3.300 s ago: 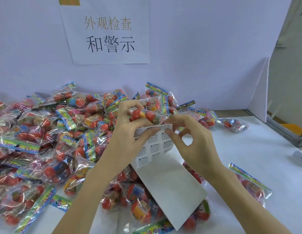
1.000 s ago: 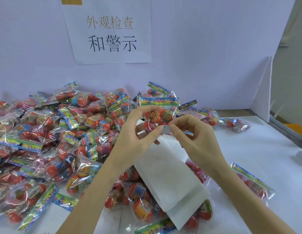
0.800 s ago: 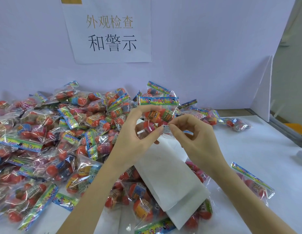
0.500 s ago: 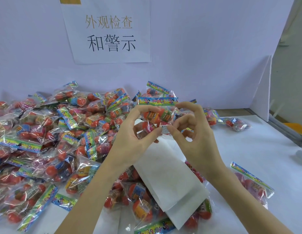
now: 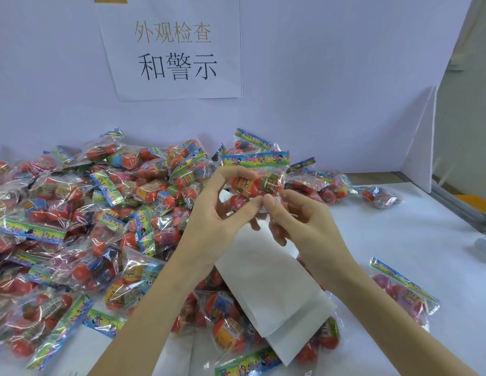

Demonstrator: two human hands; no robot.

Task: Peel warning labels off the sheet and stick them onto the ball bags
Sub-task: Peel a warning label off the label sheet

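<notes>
I see the held ball bag [image 5: 259, 180] as clear film over orange-red balls with printed bands, topped by a header strip in blue, green, yellow and pink. The heap of bags [image 5: 81, 226] repeats that scheme: mostly red-orange balls, a few pink and blue, under glinting transparent wrap with rainbow headers. The label sheet [image 5: 271, 289] shows plain white, the table [image 5: 399, 240] is white, the backboard [image 5: 331, 77] pale lilac, and the white sign [image 5: 171, 50] carries one tan line of characters above a black one.
</notes>
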